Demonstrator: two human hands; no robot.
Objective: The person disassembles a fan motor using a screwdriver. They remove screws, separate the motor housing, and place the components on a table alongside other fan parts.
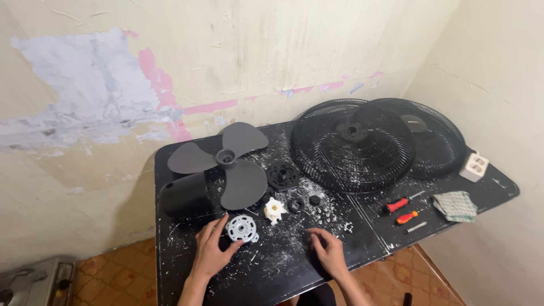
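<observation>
— Head view: what's nearest?
— The left hand (212, 249), fingers spread loosely around a round metal motor cover (242, 229) at its fingertips. The right hand (328, 252) rests curled on the black table (272, 272), holding nothing visible.
— Farther back?
— A white plastic gear piece (275, 209), grey fan blade (226, 161), two black fan grilles (354, 144).

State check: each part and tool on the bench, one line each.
left hand: fingers on the metal motor plate
right hand: flat on the table, holding nothing visible
fan blade: detached, lying flat
two fan guards: off, overlapping
white plastic part: loose
two screwdrivers: lying unused
checked cloth: crumpled
white socket block: at table edge
</observation>
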